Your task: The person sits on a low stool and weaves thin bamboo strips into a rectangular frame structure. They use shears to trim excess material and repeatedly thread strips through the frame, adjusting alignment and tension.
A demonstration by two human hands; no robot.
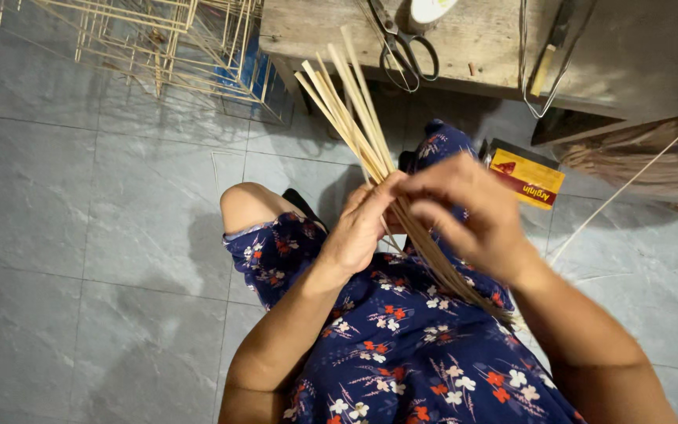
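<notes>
Gripping a bundle of thin bamboo strips, the left hand is closed around its middle. The right hand pinches the strips just beside it. The bundle's long axis runs diagonally, fanning away up-left from both hands.

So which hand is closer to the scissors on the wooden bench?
Right. The right hand is below the scissors, slightly to the right; the left hand sits lower and further left, both holding the sticks.
</notes>
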